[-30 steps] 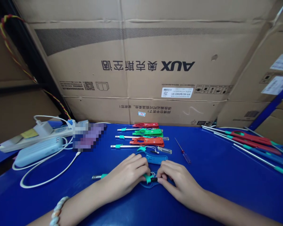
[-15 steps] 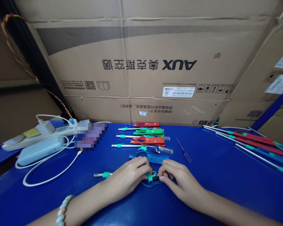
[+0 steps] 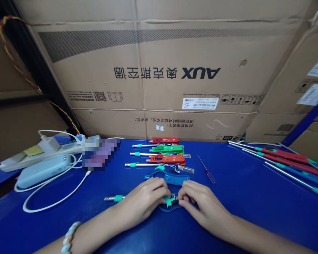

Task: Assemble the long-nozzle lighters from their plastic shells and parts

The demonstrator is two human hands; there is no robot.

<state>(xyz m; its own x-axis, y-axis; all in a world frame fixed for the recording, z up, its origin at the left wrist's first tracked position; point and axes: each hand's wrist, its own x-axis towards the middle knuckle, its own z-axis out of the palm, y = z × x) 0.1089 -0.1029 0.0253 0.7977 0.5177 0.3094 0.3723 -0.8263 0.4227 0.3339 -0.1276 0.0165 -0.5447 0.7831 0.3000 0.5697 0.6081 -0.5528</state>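
My left hand (image 3: 152,194) is closed on a teal lighter trigger (image 3: 169,201) over a blue lighter shell half (image 3: 168,209) on the table. A metal lighter tube with a teal collar (image 3: 118,198) sticks out to the left from under that hand. My right hand (image 3: 197,197) pinches a small black part with white wires (image 3: 175,202) against the trigger's right side. Both hands partly hide the shell and the tube. Just beyond my fingers lies the other blue shell half (image 3: 175,178).
Red (image 3: 164,140), green (image 3: 166,149) and orange lighter shells (image 3: 166,159) lie behind with their tubes. A screwdriver (image 3: 208,173) is to their right. Several long lighters (image 3: 283,157) lie far right. A power bank (image 3: 43,171), white cables and a power strip (image 3: 66,146) are left.
My hands stay almost in place, holding the teal trigger and black part together. The whole view has shifted very slightly; the other things lie as before.
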